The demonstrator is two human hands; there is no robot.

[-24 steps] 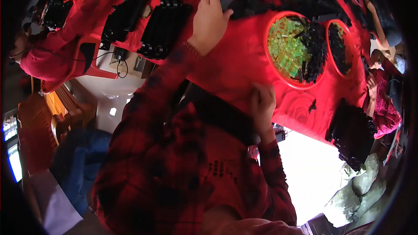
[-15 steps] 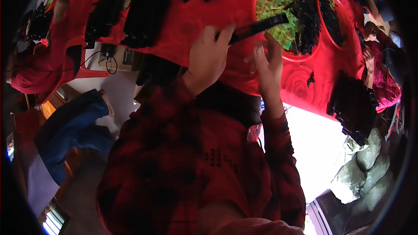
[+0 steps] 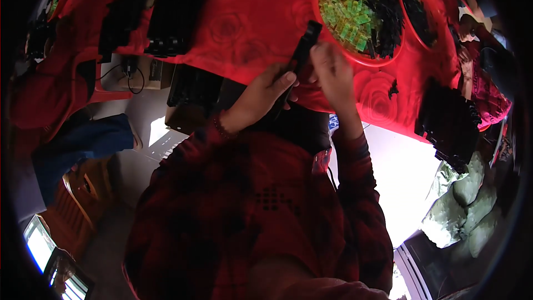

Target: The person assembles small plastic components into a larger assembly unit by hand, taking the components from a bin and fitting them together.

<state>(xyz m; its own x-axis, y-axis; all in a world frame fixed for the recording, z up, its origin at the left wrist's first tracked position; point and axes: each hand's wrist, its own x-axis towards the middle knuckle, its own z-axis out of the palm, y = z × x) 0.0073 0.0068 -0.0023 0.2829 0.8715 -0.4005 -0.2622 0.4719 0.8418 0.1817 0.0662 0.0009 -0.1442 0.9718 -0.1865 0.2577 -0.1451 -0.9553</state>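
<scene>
My left hand (image 3: 263, 92) is wrapped round a long, narrow black plastic piece (image 3: 304, 49), thumb on top. The piece stands tilted, its far end pointing up and away over the red-covered table edge. Close beside its upper part is my right hand (image 3: 335, 73), fingers curled in and somewhat blurred; whatever they may pinch is hidden. Just beyond it sits a round red basin (image 3: 362, 62) holding small translucent yellow-green pieces (image 3: 348, 14) on its left side and small black pieces (image 3: 388, 25) on its right.
A second red basin (image 3: 426, 44) with dark pieces stands farther right. Stacks of black parts (image 3: 176, 16) lie at the left of the red table cover (image 3: 244, 33), and another black stack (image 3: 448, 119) at the right edge. Co-workers sit at both sides; pale sacks (image 3: 447, 219) lie lower right.
The black piece has swung from nearly level to steeply tilted and come nearer to me. My left hand now holds it lower down; my right hand's fingers have curled in beside it.
</scene>
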